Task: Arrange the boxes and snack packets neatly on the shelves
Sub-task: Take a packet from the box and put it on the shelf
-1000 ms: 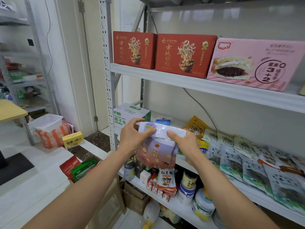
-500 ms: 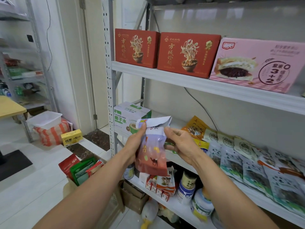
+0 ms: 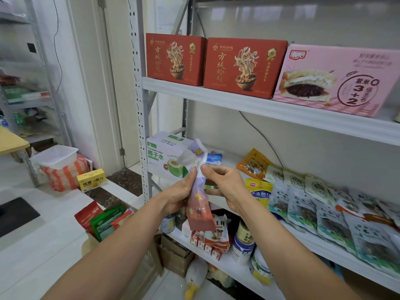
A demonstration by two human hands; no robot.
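I hold a glossy purple-and-brown plastic snack packet (image 3: 198, 211) upright between my hands, its folded top leaning left. My left hand (image 3: 179, 194) grips its left edge with the fingers curled round it. My right hand (image 3: 225, 187) pinches the right edge near the top. A white-and-green cardboard coconut-water box (image 3: 162, 154) stands just behind my left hand. Pale foil snack packets (image 3: 303, 202) overlap on the shelf (image 3: 231, 163) right of my right hand.
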